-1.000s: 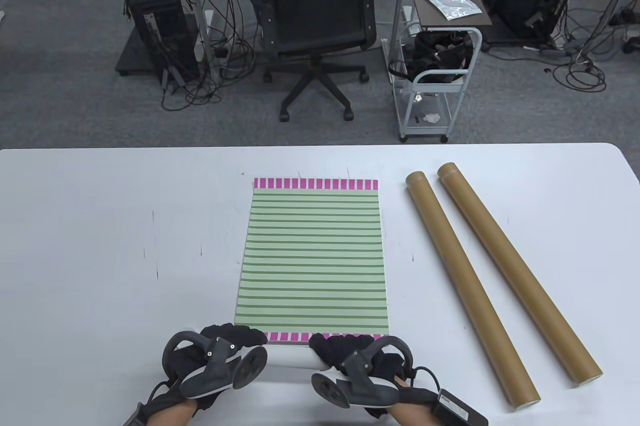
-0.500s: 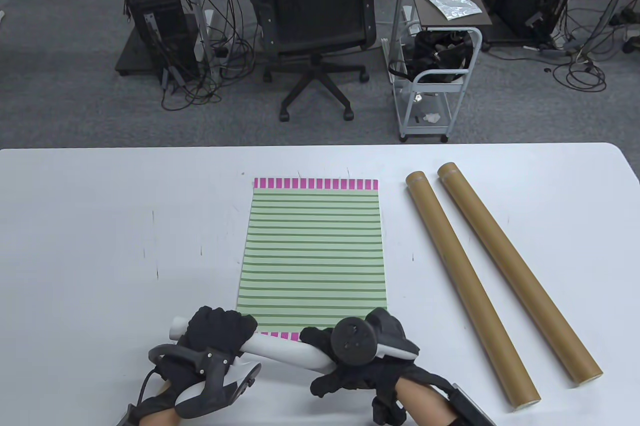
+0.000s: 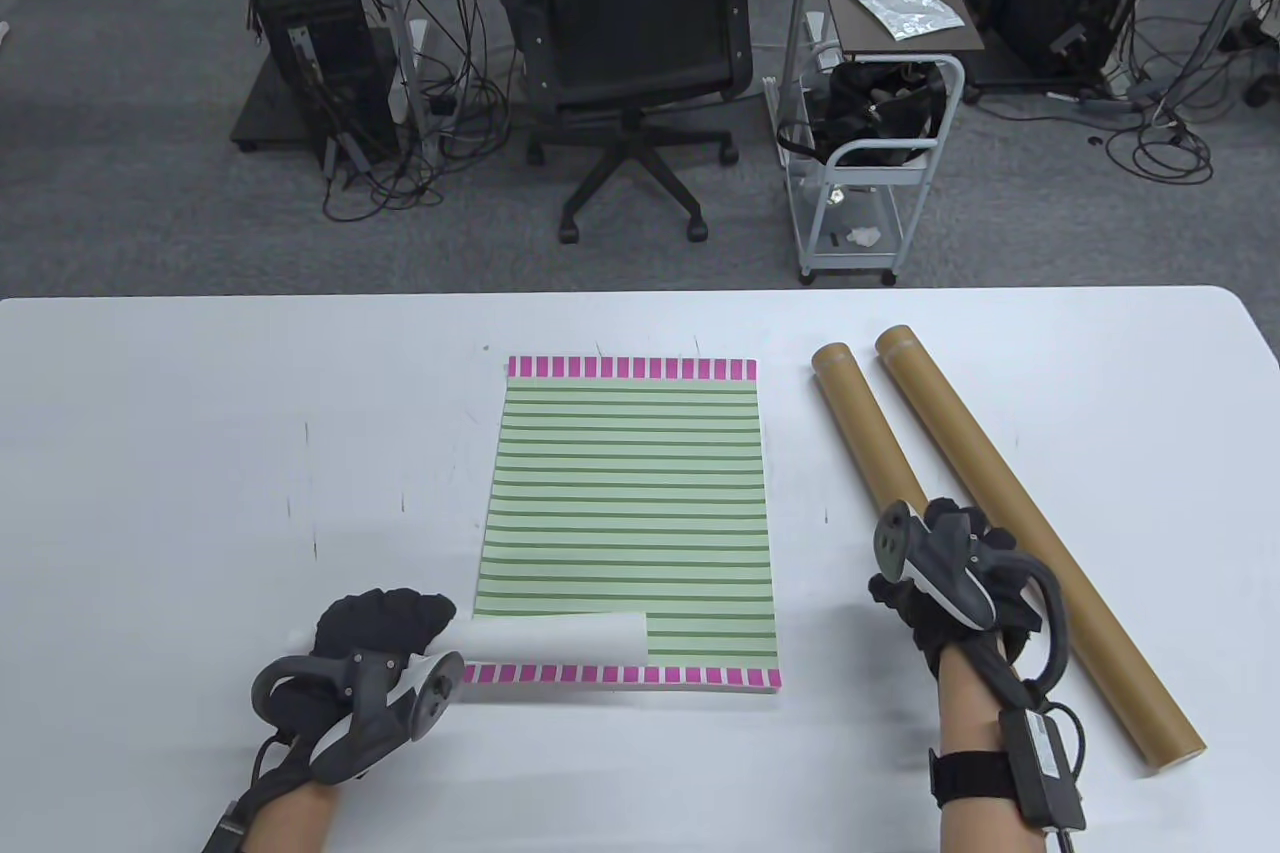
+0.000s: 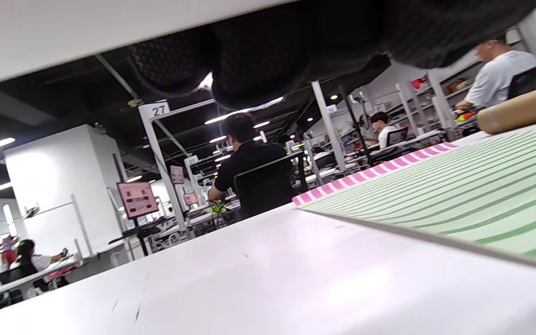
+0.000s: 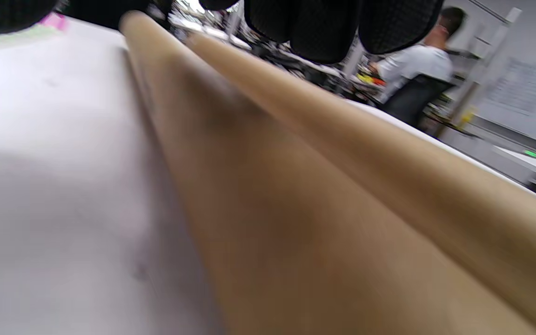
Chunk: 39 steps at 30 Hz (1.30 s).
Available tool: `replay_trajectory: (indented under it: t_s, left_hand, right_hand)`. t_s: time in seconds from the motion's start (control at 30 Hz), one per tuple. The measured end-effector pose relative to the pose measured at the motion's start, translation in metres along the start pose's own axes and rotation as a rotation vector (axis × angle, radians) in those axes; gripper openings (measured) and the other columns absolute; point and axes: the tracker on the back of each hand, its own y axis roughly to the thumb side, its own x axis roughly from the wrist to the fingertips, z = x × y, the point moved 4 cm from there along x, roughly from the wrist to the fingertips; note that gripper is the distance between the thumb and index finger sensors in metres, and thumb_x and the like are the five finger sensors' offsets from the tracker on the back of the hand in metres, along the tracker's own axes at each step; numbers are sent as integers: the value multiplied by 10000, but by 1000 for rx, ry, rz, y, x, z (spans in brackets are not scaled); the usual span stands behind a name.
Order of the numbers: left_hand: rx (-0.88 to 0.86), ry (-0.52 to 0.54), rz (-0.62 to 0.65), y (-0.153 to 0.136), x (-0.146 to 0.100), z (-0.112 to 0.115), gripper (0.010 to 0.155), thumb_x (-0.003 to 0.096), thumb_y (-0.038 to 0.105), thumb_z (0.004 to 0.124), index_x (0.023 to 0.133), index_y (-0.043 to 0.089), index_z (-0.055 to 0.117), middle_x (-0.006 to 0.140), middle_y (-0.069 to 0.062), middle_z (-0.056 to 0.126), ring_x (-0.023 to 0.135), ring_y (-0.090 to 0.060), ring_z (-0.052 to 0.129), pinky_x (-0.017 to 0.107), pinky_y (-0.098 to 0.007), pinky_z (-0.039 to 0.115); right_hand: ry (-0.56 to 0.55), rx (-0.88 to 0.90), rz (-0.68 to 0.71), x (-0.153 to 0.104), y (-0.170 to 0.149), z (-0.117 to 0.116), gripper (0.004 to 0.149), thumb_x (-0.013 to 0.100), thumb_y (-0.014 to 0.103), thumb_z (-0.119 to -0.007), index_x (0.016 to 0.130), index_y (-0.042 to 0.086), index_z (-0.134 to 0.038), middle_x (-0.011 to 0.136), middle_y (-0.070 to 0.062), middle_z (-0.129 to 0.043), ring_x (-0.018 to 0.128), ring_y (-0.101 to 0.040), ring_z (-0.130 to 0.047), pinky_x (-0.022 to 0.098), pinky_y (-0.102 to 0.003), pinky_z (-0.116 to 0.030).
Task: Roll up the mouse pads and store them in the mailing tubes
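My left hand point(image 3: 395, 621) grips the left end of a rolled white mouse pad point(image 3: 560, 638), which lies across the near edge of a flat green-striped mouse pad point(image 3: 625, 503) with pink-checked ends. In the left wrist view the roll point(image 4: 110, 37) runs along the top under my curled fingers point(image 4: 258, 60). Two brown mailing tubes lie side by side at the right. My right hand point(image 3: 935, 583) hovers over the left tube point(image 3: 860, 423), thumb on one side and fingers point(image 5: 319, 28) on the other, not closed round it. The right tube point(image 3: 1050, 573) lies just beyond.
The white table point(image 3: 200, 453) carries only these things. Its near edge is close behind both wrists. Past the far edge stand an office chair point(image 3: 630, 43) and a small cart point(image 3: 870, 143). The left tube's near end is hidden by my right forearm.
My right hand let go of the white roll and swung right to the tubes. My left hand kept the roll and laid it lower and further left, level across the green pad's near edge.
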Motion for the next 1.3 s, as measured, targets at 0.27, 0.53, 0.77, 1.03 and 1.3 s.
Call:
replay_trajectory:
  t_s: [0.27,0.53,0.77,1.03,1.3]
  left_hand:
    - [2,23,5,-2,-1,2,394,378,607,791,739,461,728,629,191,900,565,-8,956,611,-292,838]
    - [36,17,-5,-3,-1,6,391,382,601,792,739,454,729,628,186,900,562,-12,955,607,-295,837]
    - [60,22,-15,-8,-3,4,390,377,593,796,735,449,734,625,180,903,561,-19,957,607,-301,837]
    - [89,-10,-45,-24,-1,16,393,373,595,798,734,454,733,626,184,903,562,-16,957,608,-300,837]
    - [58,-76,-158,-51,-2,27,400,360,593,804,728,444,751,607,179,920,535,-21,972,581,-302,853]
  right_hand:
    - [146,78,-115,26,-6,-35,1022,340,661,-675,1098,122,-252,1090,-155,-534,913,-396,-704,649,-537,-674]
    - [88,74,-151,30,-6,-34,818,366,578,-721,1032,145,-527,896,-72,-766,672,-266,-881,536,-407,-786]
    - [88,47,-108,15,-3,-21,801,380,598,-730,1019,146,-562,874,-49,-798,652,-235,-914,516,-376,-817]
    - [-357,27,126,-77,1,45,799,366,566,-762,1016,151,-548,912,-70,-773,691,-275,-914,529,-419,-808]
    - [-734,155,291,-144,-3,58,805,395,459,-769,1054,315,-329,1024,10,-620,894,-266,-743,717,-540,-600]
